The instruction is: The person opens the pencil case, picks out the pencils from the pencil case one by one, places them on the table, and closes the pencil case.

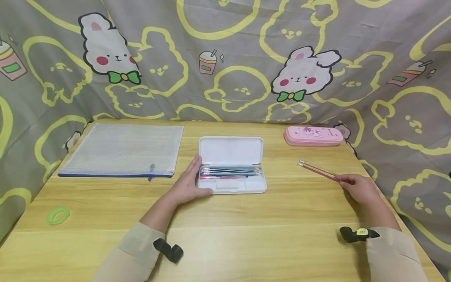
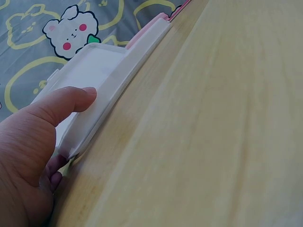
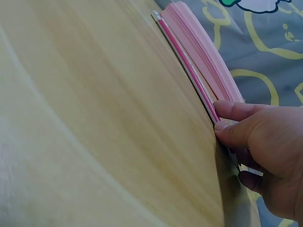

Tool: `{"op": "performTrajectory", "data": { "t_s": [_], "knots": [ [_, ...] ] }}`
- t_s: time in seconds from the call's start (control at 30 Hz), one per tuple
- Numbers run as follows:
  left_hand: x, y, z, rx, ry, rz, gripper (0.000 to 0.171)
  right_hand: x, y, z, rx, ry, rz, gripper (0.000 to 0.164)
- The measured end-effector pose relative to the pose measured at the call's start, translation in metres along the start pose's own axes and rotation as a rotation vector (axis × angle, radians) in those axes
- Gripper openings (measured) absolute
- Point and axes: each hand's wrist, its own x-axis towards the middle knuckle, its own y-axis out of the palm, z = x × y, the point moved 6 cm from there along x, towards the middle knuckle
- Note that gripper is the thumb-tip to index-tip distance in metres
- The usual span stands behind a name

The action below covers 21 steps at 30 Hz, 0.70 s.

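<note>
A white pencil case (image 1: 231, 150) lies with its lid raised in the middle of the table. Several pencils (image 1: 229, 171) are lined up along the back of its tray, and a white block (image 1: 227, 184) sits in front of them. My left hand (image 1: 188, 184) grips the case's left end, thumb over the front edge and fingers along the side. On the right, my right hand (image 1: 359, 190) pinches two slim pencils (image 1: 318, 170) between thumb and forefinger. Their white eraser ends point away to the left. In the right wrist view a pink pencil (image 3: 182, 49) shows most plainly.
A pink case (image 1: 313, 136) with a rabbit print lies shut at the back right. At the back left is a mesh zip pouch (image 1: 123, 150) with a blue zip. A green ring (image 1: 58, 215) lies at the left. Patterned cloth (image 1: 243, 58) hangs behind the table.
</note>
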Motion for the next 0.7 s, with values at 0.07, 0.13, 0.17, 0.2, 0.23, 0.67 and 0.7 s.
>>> {"op": "performTrajectory", "data": {
  "t_s": [0.07,0.13,0.17,0.2,0.23,0.67,0.7],
  "knots": [
    [0.000,0.000,0.000,-0.001,-0.004,-0.002,0.123,0.000,0.001,0.000,0.005,0.006,0.005,0.031],
    [-0.001,0.000,0.001,-0.005,-0.004,-0.005,0.123,0.000,0.001,0.000,0.008,0.012,0.007,0.030],
    [-0.001,0.000,0.001,-0.009,-0.001,-0.005,0.123,0.000,0.001,0.000,0.012,0.013,0.007,0.030],
    [-0.001,0.000,0.000,-0.011,0.002,-0.006,0.123,0.000,0.001,0.000,0.013,0.012,0.005,0.030],
    [-0.001,0.001,0.001,-0.016,0.000,-0.006,0.123,-0.001,0.000,0.001,0.013,0.014,0.003,0.031],
    [0.000,0.001,0.001,-0.014,0.005,-0.011,0.122,-0.002,0.003,0.061,0.143,-0.038,-0.082,0.036],
    [0.000,0.001,0.001,-0.013,0.005,-0.011,0.123,-0.002,0.006,0.069,0.148,-0.048,-0.083,0.035]
  ]
}}
